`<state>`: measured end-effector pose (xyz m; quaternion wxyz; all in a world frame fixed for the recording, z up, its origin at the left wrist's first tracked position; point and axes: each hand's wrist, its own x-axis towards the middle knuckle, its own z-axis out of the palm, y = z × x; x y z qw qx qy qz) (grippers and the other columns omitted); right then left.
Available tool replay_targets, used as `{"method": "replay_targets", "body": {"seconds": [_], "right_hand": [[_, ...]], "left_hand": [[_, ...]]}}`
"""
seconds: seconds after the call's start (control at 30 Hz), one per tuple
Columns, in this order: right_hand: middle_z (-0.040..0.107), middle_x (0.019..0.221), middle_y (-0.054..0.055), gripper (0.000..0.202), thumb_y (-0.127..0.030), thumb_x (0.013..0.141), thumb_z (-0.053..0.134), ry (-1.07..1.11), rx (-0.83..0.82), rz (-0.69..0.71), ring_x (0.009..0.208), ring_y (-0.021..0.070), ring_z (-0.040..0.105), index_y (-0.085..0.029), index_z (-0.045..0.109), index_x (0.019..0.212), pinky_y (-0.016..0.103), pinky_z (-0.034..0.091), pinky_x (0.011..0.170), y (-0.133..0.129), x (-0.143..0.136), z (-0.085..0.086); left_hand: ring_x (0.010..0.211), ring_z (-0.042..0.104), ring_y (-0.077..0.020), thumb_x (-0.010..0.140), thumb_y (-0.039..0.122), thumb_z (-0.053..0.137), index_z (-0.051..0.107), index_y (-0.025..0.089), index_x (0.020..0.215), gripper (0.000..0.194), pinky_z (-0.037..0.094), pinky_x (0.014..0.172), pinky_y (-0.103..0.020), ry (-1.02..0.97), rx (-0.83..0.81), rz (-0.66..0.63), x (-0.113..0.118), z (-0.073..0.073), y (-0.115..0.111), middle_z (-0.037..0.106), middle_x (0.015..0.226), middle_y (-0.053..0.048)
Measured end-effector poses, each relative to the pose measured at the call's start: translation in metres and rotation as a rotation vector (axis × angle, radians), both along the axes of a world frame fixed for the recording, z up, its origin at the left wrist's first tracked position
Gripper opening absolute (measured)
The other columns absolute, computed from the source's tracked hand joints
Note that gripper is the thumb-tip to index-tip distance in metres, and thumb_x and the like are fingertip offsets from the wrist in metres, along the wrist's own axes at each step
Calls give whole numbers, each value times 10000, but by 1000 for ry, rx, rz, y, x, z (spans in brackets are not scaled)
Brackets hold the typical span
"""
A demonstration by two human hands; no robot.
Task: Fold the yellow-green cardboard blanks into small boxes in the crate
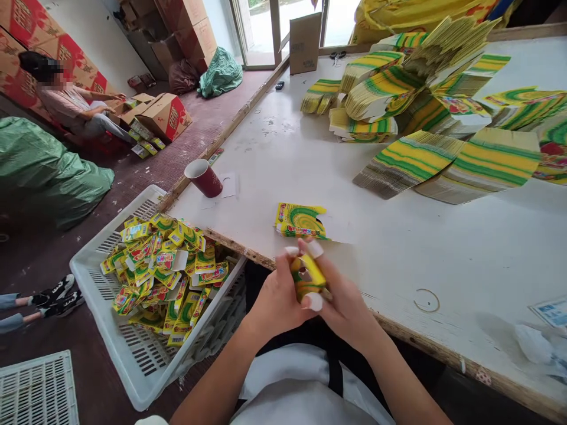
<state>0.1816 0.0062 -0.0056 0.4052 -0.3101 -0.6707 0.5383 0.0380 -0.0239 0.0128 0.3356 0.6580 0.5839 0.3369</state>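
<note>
Between my two hands is a small yellow and green cardboard box [313, 270], partly covered by my fingers. My left hand [279, 295] is closed around its left side, and my right hand [343, 298] grips it from the right. White coverings sit on several fingertips. Just beyond my hands, a flat yellow carton [301, 221] with a green swirl lies on the white table [274, 171]. To the left, a white plastic crate [101, 330] holds a heap of small yellow boxes [163, 260], some with open flaps.
Stacks of flat printed cartons [411, 159] cover the table's far right. A maroon cup [204, 178] stands near the left edge. Scissors [338, 57] and a brown box [305, 44] are at the back. Another person [75, 100] sits by open cardboard boxes [159, 115].
</note>
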Motion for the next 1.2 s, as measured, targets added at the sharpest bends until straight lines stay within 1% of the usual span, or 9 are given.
{"method": "replay_targets", "body": {"seconds": [0.1, 0.2, 0.3, 0.43, 0.63, 0.87, 0.97, 1.07, 1.2], "right_hand": [[438, 1576, 53, 538, -117, 960, 510, -91, 236, 21, 1374, 229, 517, -384, 531, 1427, 363, 498, 1076, 1, 0, -5], [541, 1500, 40, 562, -22, 918, 495, -76, 245, -56, 1314, 206, 581, -393, 632, 1317, 353, 514, 1062, 6, 4, -12], [491, 1539, 64, 565, -44, 908, 549, -102, 219, -145, 1362, 226, 531, -372, 587, 1367, 367, 524, 1050, 12, 11, -16], [337, 1622, 125, 583, -119, 955, 528, -240, 293, -55, 1428, 254, 441, -315, 434, 1496, 381, 542, 1017, 16, 17, -16], [384, 1597, 138, 230, -242, 966, 571, -282, 240, 51, 1334, 286, 557, -272, 708, 1148, 406, 573, 936, 25, 24, -4], [497, 1518, 86, 197, -213, 906, 632, -164, 158, -30, 1404, 298, 473, -301, 708, 1065, 493, 485, 1060, 21, 15, 1], [382, 1591, 106, 479, -248, 928, 610, -123, 134, -27, 1469, 295, 368, -321, 506, 1390, 510, 410, 1130, 13, 5, 3], [380, 1579, 126, 716, -350, 945, 601, -65, 68, -34, 1384, 285, 481, -343, 216, 1548, 500, 457, 1084, 17, -1, 3], [617, 1314, 146, 530, -292, 893, 625, -324, 239, -357, 1181, 323, 595, -248, 460, 1394, 529, 495, 988, 46, -2, -7]], "left_hand": [[954, 678, -224, 746, 230, 678, 227, 266, 1197, 639, 569, 780, -360, -61, 6, 34, -1, -3, 2, 603, 1136, -85], [1067, 635, -272, 711, 218, 703, 248, 238, 1236, 695, 556, 872, -433, 43, 1, 106, -1, -9, 0, 562, 1191, -132], [1113, 596, -323, 682, 148, 668, 374, 202, 1203, 600, 515, 934, -517, 241, 0, 158, -4, -11, -1, 567, 1177, -147], [1011, 637, -292, 694, 185, 694, 498, 210, 1126, 475, 537, 879, -461, 268, 19, 151, -14, -4, 2, 642, 1055, -91], [919, 682, -263, 695, 320, 782, 599, 208, 1084, 444, 550, 824, -385, 212, 13, 121, -25, 14, 8, 703, 984, -73], [914, 680, -288, 704, 333, 763, 624, 181, 1110, 456, 550, 803, -404, 281, 57, 109, -27, 23, 10, 711, 989, -99], [911, 681, -254, 685, 305, 792, 627, 195, 1132, 489, 547, 813, -368, 75, 15, 154, -25, 17, 6, 714, 1017, -81], [757, 668, -170, 656, 398, 846, 632, 215, 1048, 483, 538, 687, -268, -409, 54, 381, -31, 7, 4, 716, 926, -32], [753, 672, -163, 688, 821, 588, 607, 196, 1006, 701, 551, 642, -257, -1083, 310, 849, -49, 1, 10, 701, 1009, -83]]}}
